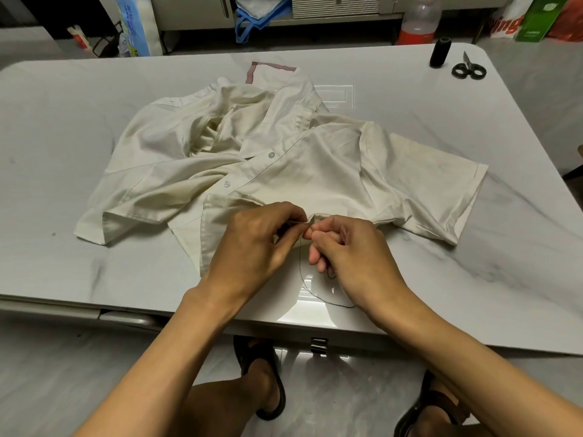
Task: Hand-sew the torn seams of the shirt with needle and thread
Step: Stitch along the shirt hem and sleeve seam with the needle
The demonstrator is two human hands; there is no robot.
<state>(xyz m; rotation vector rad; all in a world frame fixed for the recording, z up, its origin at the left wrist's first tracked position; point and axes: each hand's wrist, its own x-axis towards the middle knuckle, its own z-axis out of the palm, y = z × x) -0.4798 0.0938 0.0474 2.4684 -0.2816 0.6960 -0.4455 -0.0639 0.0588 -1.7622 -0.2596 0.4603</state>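
Pale marbled tabletop (63,152) fills the view, its near edge running under both wrists and its rounded far right corner curving off behind the tools. Broad bare stretches lie to the left and right of the shirt (315,171). The cream shirt is spread crumpled across the middle, collar toward the far edge. One short sleeve reaches toward the right side and the other toward the left, both well inside the rim. Its near hem is bunched close to the front edge, where both hands meet. The left hand (252,247) has its fingers curled and clamped on a small fold of that hem. The right hand (353,257), just beside it and nearly touching, has thumb and forefinger pressed together on the thread (307,285) where it meets the cloth; whether a needle sits between them is too small to tell. From there the dark thread trails in a loose curve over the bare strip toward the near edge. A bottle (419,22) stands beyond the far edge. A black spool (440,52) stands upright at the far right corner, with the scissors (469,69) lying just beside it, well apart from the shirt.
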